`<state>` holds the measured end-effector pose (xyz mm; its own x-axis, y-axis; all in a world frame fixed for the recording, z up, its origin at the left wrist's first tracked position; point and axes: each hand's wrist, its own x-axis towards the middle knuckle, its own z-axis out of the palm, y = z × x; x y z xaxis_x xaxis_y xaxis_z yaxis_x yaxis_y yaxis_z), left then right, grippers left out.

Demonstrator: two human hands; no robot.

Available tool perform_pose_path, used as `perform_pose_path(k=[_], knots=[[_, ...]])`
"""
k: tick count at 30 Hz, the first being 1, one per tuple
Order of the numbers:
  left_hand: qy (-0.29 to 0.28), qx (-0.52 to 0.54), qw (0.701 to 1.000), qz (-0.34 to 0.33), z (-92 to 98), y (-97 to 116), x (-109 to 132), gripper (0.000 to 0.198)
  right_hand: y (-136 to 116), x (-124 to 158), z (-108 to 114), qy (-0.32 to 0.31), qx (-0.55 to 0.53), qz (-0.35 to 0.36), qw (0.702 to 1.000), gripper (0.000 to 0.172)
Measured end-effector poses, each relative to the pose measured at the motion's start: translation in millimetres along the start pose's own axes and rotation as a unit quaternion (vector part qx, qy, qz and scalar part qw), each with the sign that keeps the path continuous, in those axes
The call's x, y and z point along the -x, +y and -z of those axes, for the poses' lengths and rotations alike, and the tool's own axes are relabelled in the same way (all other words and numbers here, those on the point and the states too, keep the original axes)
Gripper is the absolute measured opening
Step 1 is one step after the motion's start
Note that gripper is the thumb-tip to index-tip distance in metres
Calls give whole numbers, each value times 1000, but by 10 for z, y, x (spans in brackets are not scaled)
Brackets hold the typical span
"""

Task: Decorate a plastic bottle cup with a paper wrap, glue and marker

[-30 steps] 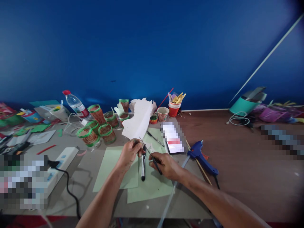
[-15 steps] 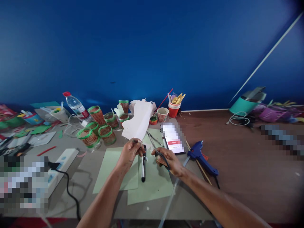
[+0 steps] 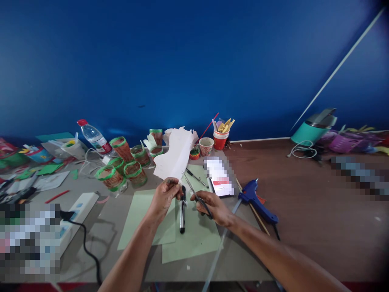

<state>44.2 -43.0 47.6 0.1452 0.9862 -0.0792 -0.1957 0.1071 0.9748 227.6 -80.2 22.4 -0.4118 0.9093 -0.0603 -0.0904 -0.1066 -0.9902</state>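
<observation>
My right hand (image 3: 214, 207) is closed around a pair of scissors (image 3: 188, 183), whose blades point up and to the left. My left hand (image 3: 165, 196) pinches thumb and fingers together; whatever lies between them is too small to make out. Between the hands a black and silver marker (image 3: 182, 217) lies on pale green paper (image 3: 191, 249). Another pale green sheet (image 3: 133, 219) is partly under my left hand. A slim black pen (image 3: 197, 179) lies beyond the scissors. Cut white paper (image 3: 173, 158) stands behind the hands.
A phone (image 3: 219, 176) and a blue glue gun (image 3: 258, 202) with a long glue stick lie to the right. Several brown and green cups (image 3: 135, 173), a water bottle (image 3: 95, 140) and a power strip (image 3: 79, 211) are at the left. A red cup (image 3: 220, 140) holds plastic cutlery.
The scissors have turned in my right hand, and their blades now show more clearly, raised toward my left hand. My left hand keeps its pinch. The whole view has shifted slightly.
</observation>
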Motion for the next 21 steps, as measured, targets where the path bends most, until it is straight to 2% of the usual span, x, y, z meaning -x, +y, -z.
perform_pose_path(k=[7,12,21], knots=[[-1,0,1000,-2,3,-26,-12,32,-48,11,-34,-10,59,-13,998,36],[-2,-2,1000,5,-22,-18,-7,32,-67,13,-39,-8,87,-17,996,33],[-16,-13,1000,-3,-47,-39,2,31,-36,8,-38,-6,76,-14,997,33]])
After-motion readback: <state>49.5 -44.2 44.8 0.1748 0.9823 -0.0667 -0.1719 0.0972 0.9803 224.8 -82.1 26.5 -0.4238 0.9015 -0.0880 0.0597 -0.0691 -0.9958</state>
